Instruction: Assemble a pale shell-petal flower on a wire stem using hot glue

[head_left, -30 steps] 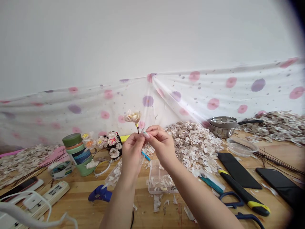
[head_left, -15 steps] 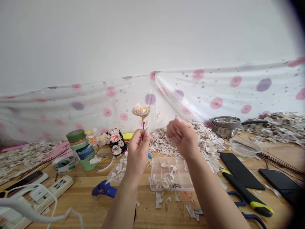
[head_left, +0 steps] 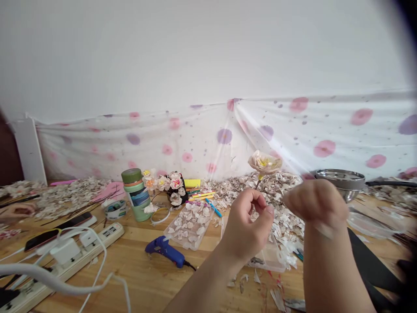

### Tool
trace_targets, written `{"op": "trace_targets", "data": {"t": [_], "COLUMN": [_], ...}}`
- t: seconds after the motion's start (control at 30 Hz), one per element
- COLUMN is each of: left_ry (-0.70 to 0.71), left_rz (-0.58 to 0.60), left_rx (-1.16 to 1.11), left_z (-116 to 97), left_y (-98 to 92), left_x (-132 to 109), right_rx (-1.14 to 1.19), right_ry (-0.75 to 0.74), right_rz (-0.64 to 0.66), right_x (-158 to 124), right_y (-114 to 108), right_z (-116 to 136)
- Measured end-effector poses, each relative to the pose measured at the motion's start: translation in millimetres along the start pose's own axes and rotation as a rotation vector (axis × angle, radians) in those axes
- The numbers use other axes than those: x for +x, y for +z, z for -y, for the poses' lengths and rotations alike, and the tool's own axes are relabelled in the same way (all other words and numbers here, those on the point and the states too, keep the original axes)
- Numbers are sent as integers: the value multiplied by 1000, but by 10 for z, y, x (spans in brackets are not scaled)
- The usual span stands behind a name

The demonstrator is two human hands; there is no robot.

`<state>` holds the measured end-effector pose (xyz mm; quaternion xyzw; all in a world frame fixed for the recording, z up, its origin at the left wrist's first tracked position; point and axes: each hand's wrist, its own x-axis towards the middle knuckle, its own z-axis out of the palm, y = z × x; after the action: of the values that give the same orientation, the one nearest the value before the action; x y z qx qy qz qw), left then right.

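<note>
**Small flower held up by its stem over a cluttered craft table**

A cream-pink petal flower (head_left: 265, 163) with a yellow centre stands upright on a thin dark stem, raised above the table right of the middle of the view, in front of the white cloth with pink and purple dots (head_left: 202, 139). The left hand (head_left: 247, 224) pinches the lower end of the stem between thumb and forefinger, with the other fingers curled in. Just to its right, apart from the flower, the right hand (head_left: 316, 204) is up at about the same height. It is too blurred to tell how far it is closed or whether it holds anything.

Beneath and behind the hands lies a heap of pale petal flakes (head_left: 283, 195), with a clear plastic compartment box (head_left: 267, 256) partly hidden by the left wrist. A second clear plastic tray of petals (head_left: 190, 219) sits to the left, and a blue glue gun (head_left: 164, 250) lies near it on the wooden table (head_left: 146, 278). Farther left are a green-lidded jar (head_left: 137, 193), a bunch of finished flowers (head_left: 169, 184), a roll of tape (head_left: 115, 209) and a white power strip (head_left: 65, 256). A steel pan (head_left: 340, 179) stands at the right.
</note>
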<state>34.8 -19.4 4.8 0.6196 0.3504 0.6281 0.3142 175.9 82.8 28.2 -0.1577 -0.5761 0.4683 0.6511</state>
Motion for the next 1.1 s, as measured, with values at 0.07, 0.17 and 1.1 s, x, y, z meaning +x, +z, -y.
{"op": "trace_targets", "data": {"t": [0.07,0.17,1.1], "left_ry": [9,-5,176], "left_rz": [-28,-107,-311], "left_rx": [-52,-122,105], "left_z": [51,161,163], "left_y": [65,158,-209], "left_x": [-10,-10,245], "right_rx": [-12,-33,-355], "right_ry": [20,100,5], "right_rz": [105,373,314], "right_x": [-37,-50,-2], "right_y": [-4,3,351], "right_z": [-23,-43,-504]}}
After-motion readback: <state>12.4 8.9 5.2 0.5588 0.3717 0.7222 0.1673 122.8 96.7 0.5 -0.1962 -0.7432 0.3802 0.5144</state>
